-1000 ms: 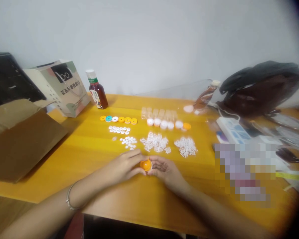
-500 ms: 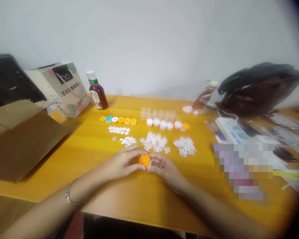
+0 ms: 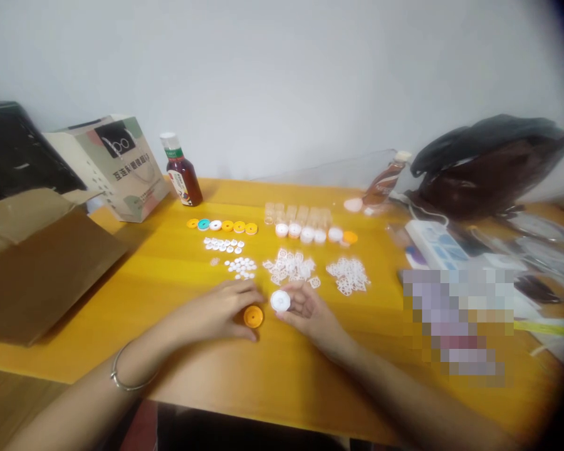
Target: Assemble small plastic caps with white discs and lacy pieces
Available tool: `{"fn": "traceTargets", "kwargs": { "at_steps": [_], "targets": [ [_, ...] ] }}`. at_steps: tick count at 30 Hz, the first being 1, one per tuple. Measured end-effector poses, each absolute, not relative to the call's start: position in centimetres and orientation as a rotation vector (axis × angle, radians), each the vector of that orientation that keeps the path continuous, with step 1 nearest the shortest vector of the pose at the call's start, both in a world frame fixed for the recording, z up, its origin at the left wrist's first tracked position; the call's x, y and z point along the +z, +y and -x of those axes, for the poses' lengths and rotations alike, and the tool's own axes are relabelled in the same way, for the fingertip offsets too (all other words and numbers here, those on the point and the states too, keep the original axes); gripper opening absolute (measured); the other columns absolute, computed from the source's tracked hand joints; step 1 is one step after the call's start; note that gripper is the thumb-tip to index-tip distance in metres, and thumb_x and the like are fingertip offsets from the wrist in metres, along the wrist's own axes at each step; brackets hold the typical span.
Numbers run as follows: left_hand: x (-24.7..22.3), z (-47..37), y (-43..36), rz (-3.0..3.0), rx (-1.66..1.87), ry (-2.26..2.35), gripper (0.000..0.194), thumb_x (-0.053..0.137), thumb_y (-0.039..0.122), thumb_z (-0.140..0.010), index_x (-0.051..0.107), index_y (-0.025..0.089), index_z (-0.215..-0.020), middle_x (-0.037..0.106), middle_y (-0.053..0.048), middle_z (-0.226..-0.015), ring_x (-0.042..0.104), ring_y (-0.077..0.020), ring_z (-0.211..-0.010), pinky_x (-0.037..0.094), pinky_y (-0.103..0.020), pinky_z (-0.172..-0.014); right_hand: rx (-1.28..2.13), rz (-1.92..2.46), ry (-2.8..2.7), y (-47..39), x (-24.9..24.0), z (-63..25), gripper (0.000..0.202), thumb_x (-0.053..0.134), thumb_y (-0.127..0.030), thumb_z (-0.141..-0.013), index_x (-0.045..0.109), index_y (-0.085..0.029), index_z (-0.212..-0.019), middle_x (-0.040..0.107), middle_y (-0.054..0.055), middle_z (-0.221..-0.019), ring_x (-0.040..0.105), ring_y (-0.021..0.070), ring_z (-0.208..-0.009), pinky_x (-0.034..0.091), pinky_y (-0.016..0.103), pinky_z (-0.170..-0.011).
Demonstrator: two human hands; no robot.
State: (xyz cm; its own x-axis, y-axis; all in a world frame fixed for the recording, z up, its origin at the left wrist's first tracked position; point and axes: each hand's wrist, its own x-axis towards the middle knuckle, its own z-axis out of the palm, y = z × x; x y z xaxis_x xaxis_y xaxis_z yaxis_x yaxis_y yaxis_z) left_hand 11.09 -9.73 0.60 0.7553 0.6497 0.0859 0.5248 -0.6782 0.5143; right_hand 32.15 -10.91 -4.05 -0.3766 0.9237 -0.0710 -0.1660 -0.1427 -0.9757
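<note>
My left hand (image 3: pixel 228 311) curls its thumb and fingers around an orange round cap (image 3: pixel 253 317). The cap's face, with a small hole at its centre, is tilted up towards me. To its right, my right hand (image 3: pixel 310 312) pinches a white round cap (image 3: pixel 280 301) at its edge. A gap separates the two caps. Just beyond my hands lie small white discs (image 3: pixel 241 268), a heap of white openwork plastic pieces (image 3: pixel 289 267) and a second such heap (image 3: pixel 348 275).
A row of orange, teal and white caps (image 3: pixel 227 226) lies further back, with white caps (image 3: pixel 307 235) and clear small cups (image 3: pixel 301 215) to the right. A cardboard box (image 3: pixel 51 275), paper bag (image 3: pixel 122 169) and dark bottle (image 3: pixel 184 178) stand left. A black bag (image 3: pixel 493 163) sits right.
The orange piece, held between both hands before, has moved left and nearer with my left hand. The white cap now shows face-on in my right hand, apart from it.
</note>
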Motion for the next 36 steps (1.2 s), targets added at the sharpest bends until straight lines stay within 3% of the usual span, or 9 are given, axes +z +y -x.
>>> {"fn": "traceTargets", "kwargs": {
  "at_steps": [6,11,15,26,36],
  "targets": [
    [-0.1,-12.9,-10.2,-2.463,0.674,0.965,0.020,0.048,0.030,-0.086,0.059,0.016,-0.095,0.057,-0.006,-0.089,0.053,-0.0155,-0.083,0.046,-0.030,-0.075,1.617,0.915,-1.281,-11.2,-3.9,-31.8,0.033,0.072,-0.026,-0.064,0.048,-0.023,-0.087,0.063,-0.001,-0.082,0.061,0.0128,-0.078,0.047,0.031,-0.080],
    [-1.4,-13.6,-10.3,-2.370,0.803,0.966,0.019,0.050,0.026,-0.085,0.061,0.016,-0.097,0.060,-0.006,-0.089,0.056,-0.0136,-0.080,0.048,-0.028,-0.072,1.628,0.912,-1.225,-11.1,-3.6,-31.8,0.031,0.073,-0.028,-0.063,0.049,-0.022,-0.084,0.065,0.000,-0.087,0.062,0.0137,-0.082,0.048,0.034,-0.083],
    [-1.6,-13.9,-10.5,-2.319,0.850,0.947,0.019,0.050,0.023,-0.085,0.063,0.018,-0.098,0.061,-0.006,-0.090,0.057,-0.0132,-0.081,0.048,-0.027,-0.073,1.613,0.967,-1.103,-11.1,-3.4,-31.7,0.024,0.067,-0.036,-0.069,0.051,-0.021,-0.077,0.065,-0.001,-0.079,0.063,0.0120,-0.071,0.053,0.032,-0.073],
    [-1.9,-14.8,-10.5,-2.251,0.901,1.125,0.010,0.054,0.022,-0.081,0.062,0.016,-0.083,0.063,-0.004,-0.080,0.057,-0.0133,-0.074,0.048,-0.028,-0.070,1.365,1.069,-1.176,-11.7,-4.1,-30.8,0.027,0.067,-0.041,-0.068,0.048,-0.021,-0.070,0.064,0.000,-0.069,0.064,0.0155,-0.069,0.053,0.030,-0.068],
    [-1.9,-14.7,-10.8,-2.255,1.001,1.001,0.011,0.054,0.019,-0.080,0.060,0.016,-0.089,0.064,-0.004,-0.086,0.059,-0.0121,-0.077,0.049,-0.026,-0.073,1.520,1.082,-1.037,-11.7,-3.0,-31.0,0.031,0.071,-0.040,-0.063,0.049,-0.020,-0.071,0.065,-0.001,-0.073,0.063,0.0130,-0.070,0.055,0.029,-0.068]
  ]
}}
